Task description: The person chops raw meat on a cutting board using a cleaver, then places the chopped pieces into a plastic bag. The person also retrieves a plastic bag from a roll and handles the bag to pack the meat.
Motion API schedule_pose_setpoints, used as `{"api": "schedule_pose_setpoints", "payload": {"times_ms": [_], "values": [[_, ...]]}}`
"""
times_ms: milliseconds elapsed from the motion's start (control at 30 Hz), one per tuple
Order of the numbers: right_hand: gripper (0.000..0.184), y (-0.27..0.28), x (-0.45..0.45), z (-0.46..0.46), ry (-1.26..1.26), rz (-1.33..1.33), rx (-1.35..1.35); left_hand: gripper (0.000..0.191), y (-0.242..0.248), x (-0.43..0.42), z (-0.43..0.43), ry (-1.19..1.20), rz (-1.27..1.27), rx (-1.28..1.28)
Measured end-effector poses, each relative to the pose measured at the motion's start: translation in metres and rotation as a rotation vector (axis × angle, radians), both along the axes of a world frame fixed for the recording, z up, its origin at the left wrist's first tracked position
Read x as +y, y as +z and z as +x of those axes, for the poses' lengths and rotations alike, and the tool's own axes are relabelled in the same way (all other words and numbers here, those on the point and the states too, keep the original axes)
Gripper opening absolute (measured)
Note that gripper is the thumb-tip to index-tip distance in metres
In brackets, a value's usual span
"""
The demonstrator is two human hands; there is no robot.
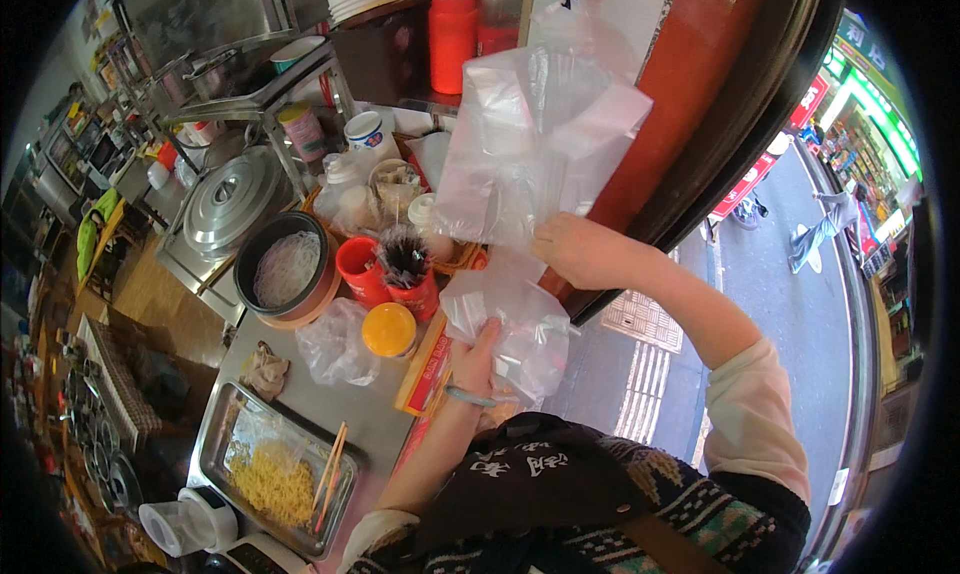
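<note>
My left hand (474, 360), with a bracelet at the wrist, holds a crumpled clear plastic bag (529, 349) in front of my apron. Above it, my right hand (574, 251) has its fingers closed on the lower edge of the hanging clear plastic bags (517, 146). These hang against a reddish panel beside the window opening. Left of the hands, a yellow-lidded jar (389, 329) stands near two red cups; the nearer cup (412, 293) holds dark items in clear wrap. A long red and yellow box (431, 368) lies by my left wrist.
On the steel counter, a metal tray (341, 525) holds yellow noodles (274, 484) and chopsticks (328, 473). A dark pot (244, 274) contains white noodles (287, 269). A knotted plastic bag (341, 341), a cloth (265, 371) and a lidded steel pot (236, 199) are farther left. A person walks in the street.
</note>
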State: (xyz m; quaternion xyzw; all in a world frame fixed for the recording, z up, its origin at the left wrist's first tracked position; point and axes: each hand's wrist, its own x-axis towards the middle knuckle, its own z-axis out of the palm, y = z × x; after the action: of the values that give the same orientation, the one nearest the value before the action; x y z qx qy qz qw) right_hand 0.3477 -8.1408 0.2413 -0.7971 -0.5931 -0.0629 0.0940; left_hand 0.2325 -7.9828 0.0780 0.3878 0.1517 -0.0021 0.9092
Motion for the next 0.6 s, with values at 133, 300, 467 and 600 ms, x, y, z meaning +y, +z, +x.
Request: {"api": "schedule_pose_setpoints", "payload": {"times_ms": [133,300,467,600], "values": [[0.01,-0.023,0.001,-0.019,0.005,-0.122,0.325,0.037,0.002,-0.006,0.001,0.036,-0.032,0.014],[0.013,-0.076,0.015,-0.057,0.159,-0.293,0.489,0.034,-0.003,-0.014,-0.002,0.031,0.037,0.015],[0.036,-0.084,0.013,-0.063,-0.216,-0.097,0.6,0.032,-0.006,-0.006,-0.01,-0.025,-0.086,0.113],[0.048,-0.086,0.02,-0.072,-0.167,-0.162,0.575,0.034,-0.006,0.008,-0.009,-0.199,-0.16,0.096]]}}
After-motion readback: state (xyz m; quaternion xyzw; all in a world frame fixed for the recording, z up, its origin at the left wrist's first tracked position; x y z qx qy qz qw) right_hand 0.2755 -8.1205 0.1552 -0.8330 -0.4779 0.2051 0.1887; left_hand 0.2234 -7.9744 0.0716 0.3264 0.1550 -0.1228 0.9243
